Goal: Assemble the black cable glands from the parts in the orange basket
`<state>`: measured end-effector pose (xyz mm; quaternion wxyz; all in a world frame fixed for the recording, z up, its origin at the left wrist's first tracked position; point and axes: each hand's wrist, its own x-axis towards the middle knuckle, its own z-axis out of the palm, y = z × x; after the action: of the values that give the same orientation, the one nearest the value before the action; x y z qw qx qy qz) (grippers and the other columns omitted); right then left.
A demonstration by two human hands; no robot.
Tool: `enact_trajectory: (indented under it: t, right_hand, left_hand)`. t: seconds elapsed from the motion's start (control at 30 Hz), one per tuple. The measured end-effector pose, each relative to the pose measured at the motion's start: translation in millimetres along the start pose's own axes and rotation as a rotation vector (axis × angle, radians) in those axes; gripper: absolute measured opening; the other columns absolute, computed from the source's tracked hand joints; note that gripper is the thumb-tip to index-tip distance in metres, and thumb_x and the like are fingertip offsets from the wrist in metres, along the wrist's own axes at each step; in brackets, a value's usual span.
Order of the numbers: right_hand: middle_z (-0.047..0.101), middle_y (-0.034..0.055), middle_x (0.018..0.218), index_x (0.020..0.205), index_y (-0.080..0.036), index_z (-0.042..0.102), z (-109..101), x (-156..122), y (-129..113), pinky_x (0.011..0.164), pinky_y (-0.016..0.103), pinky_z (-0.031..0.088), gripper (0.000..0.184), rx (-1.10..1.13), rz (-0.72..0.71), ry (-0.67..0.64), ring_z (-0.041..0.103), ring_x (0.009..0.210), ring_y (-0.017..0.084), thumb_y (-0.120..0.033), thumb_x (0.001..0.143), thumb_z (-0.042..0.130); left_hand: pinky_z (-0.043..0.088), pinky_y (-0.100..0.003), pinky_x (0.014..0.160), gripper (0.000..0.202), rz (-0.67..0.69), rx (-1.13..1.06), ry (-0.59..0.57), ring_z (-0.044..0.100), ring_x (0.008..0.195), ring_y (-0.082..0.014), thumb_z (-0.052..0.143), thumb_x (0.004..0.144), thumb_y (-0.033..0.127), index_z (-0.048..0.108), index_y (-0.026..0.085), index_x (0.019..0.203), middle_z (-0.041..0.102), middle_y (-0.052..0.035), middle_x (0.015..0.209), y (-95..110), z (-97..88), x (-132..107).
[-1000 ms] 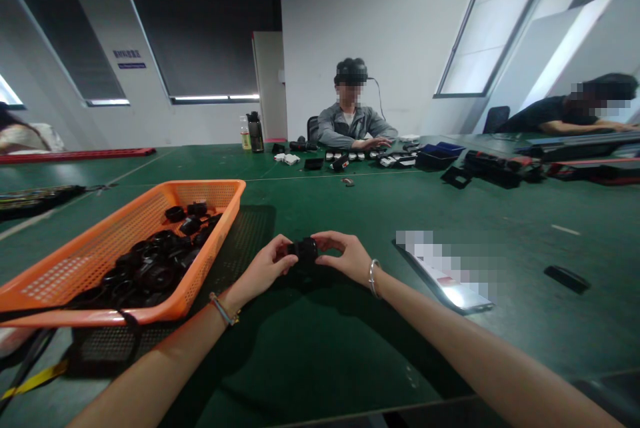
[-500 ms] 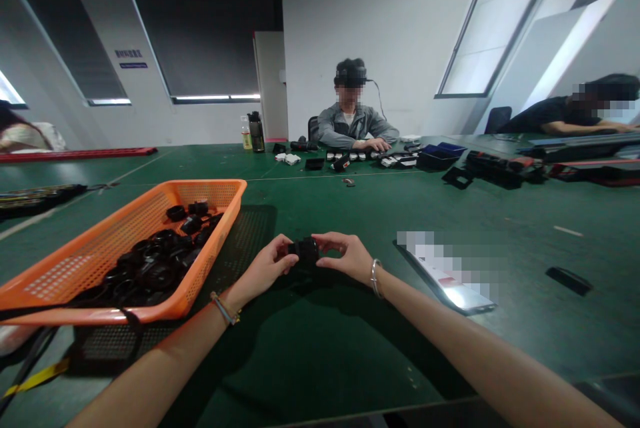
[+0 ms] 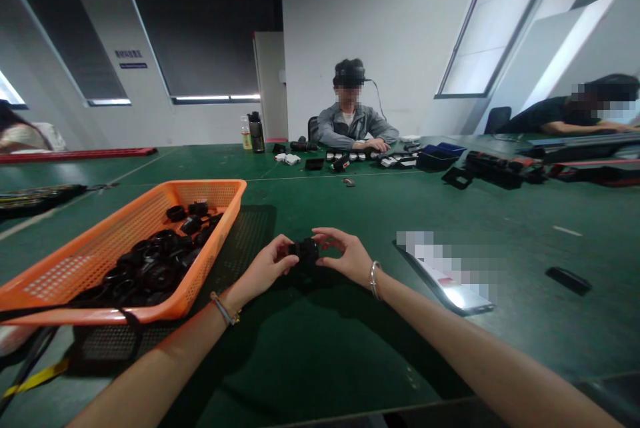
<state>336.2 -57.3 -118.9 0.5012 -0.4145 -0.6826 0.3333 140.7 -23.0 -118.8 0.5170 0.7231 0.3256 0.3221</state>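
Your left hand (image 3: 270, 263) pinches the black part (image 3: 307, 252), which seems light, stiff, maybe slippery; your right hand's (image 3: 345, 256) fingers curve around its other end, firmness unclear; the rim suits gripping.

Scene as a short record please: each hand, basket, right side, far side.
left hand: pinches black part at its left end
right hand: curved at the part's right end; firm contact unclear
basket: orange basket, left of hands, holding black pieces
right side: phone-like device, small dark piece on green table
far side: seated person in grey
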Motion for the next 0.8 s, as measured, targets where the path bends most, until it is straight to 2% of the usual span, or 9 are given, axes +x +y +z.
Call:
enact_trajectory:
  t: [0.27,0.5,0.8]
  right_hand:
    - [0.066,0.0030,0.091,0.095,-0.022,0.066,-2.4,-1.0,-4.6,0.075,0.035,0.047,0.037,-0.191,-0.008,0.013,0.058,0.080,0.017,-0.016,0.059,0.070]
    - [0.065,0.0030,0.085,0.098,-0.021,0.066,-4.5,-0.7,-7.6,0.072,0.033,0.047,0.038,-0.216,-0.008,-0.013,0.058,0.080,0.018,-0.020,0.060,0.071]
    - [0.067,0.0030,0.089,0.101,-0.023,0.066,-6.3,-1.0,-5.4,0.065,0.030,0.045,0.038,-0.233,0.000,-0.045,0.057,0.074,0.016,-0.024,0.063,0.069]
  left_hand:
    - [0.028,-0.019,0.046,0.020,-0.008,0.002,0.003,0.038,0.046,-0.0057,0.056,0.070,0.030,0.043,0.018,0.078,0.043,0.0088,0.055,3.0,0.4,-0.2]
    - [0.029,-0.019,0.046,0.019,0.001,0.005,0.006,0.038,0.047,-0.0060,0.055,0.070,0.030,0.043,0.017,0.079,0.043,0.0086,0.055,5.0,1.1,-1.5]
    - [0.030,-0.019,0.046,0.018,-0.004,0.016,0.015,0.039,0.047,-0.0059,0.055,0.071,0.029,0.043,0.018,0.077,0.043,0.0081,0.056,4.0,1.6,-1.4]
